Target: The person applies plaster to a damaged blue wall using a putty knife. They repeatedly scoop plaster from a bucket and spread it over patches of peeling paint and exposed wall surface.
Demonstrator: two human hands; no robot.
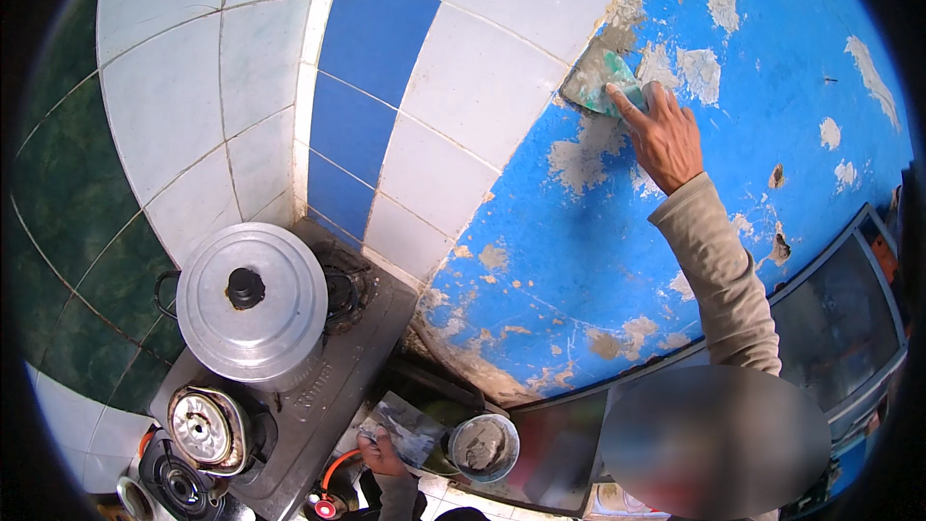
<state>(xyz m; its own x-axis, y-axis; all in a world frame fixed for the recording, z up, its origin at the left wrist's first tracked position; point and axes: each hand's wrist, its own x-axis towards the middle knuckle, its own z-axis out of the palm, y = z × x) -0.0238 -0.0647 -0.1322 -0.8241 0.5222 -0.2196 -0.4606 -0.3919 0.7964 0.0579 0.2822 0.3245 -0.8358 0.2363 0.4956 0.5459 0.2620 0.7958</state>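
My right hand (666,135) is closed round a green putty knife (600,80), its wide blade smeared with grey paste. The blade lies against the blue wall (540,251), right beside the slanting edge of the white tiles (463,87). Some grey filler (622,31) shows on the wall just above the blade. Low in the view, my left hand (384,453) grips a flat rectangular plate (410,427) streaked with grey. To the right of this plate stands a small round bucket (484,446) with grey paste in it.
A large lidded aluminium pot (251,299) stands on a dark gas stove (338,376) at the left, with a smaller metal pot (203,429) nearer. An orange hose (340,468) runs beside my left hand. A glass-fronted cabinet (839,318) lines the right side. One lower-right patch is blurred.
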